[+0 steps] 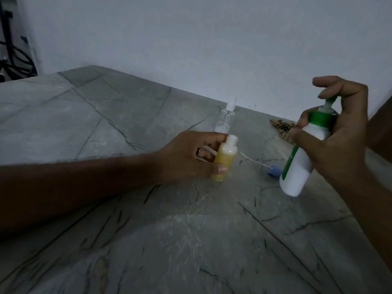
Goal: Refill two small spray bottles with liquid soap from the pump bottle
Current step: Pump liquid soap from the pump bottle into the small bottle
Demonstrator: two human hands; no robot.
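Note:
My left hand (191, 155) grips a small open spray bottle (226, 155) that stands on the grey stone counter (127, 209). It holds yellow soap almost up to its neck. Its blue spray head with a white dip tube (273, 169) lies on the counter to the right. My right hand (339, 132) holds the white pump bottle with a green collar (301, 158) tilted in the air, to the right of the small bottle. A finger is raised over the pump top. A second small clear spray bottle (226, 120) with its cap on stands just behind the first.
A white wall runs along the counter's far edge. A brownish patterned object (282, 128) lies by the wall behind the pump bottle. Dark cables (14, 56) hang at the far left, beyond the counter's corner.

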